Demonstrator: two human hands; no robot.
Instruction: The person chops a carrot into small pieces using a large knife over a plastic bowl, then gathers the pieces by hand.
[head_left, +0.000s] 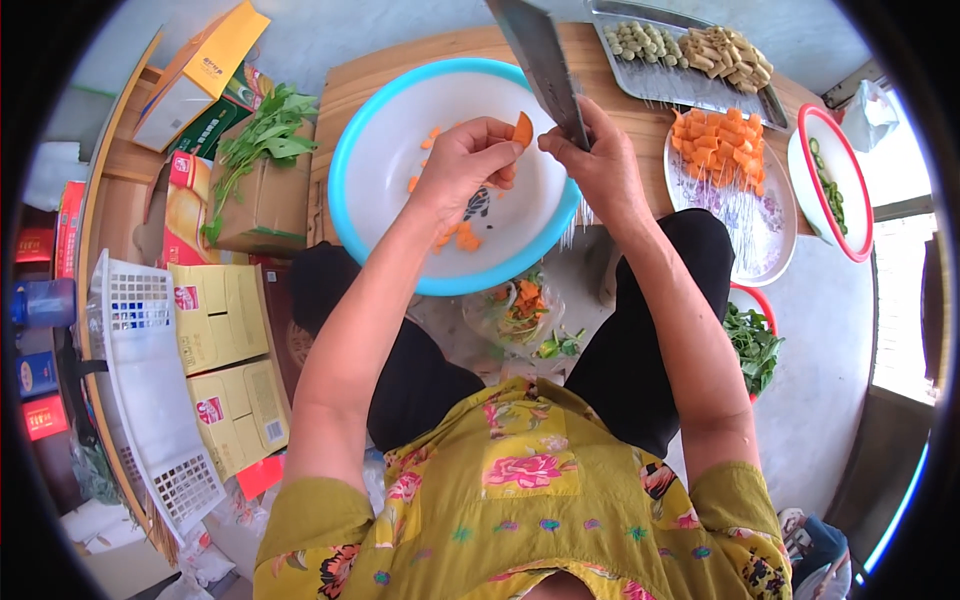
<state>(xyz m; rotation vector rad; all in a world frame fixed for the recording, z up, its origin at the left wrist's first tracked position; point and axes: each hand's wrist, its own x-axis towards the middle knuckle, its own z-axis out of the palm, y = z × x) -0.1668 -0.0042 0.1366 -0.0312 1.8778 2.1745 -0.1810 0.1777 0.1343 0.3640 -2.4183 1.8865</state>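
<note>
My left hand (472, 161) pinches a carrot piece (523, 129) between thumb and fingers, over a white basin with a blue rim (347, 217). In my right hand (600, 161) is a broad-bladed kitchen knife (538, 64), raised with its blade pointing up and away. Its handle is mostly covered by my fingers. Cut carrot pieces (466, 238) lie in the basin, partly behind my left forearm. To the right, an oval plate (776, 251) holds skewers threaded with carrot slices (720, 146). More thin skewers (576, 225) stick out beside the basin's right rim.
A metal tray (637, 84) of skewered food stands at the back right. A red-rimmed bowl (855, 191) holds green slices. Leafy greens (274, 131) rest on a cardboard box (262, 191) at left. Below the basin lies a plastic bag of scraps (517, 304). Greens (750, 349) fill another red-rimmed container.
</note>
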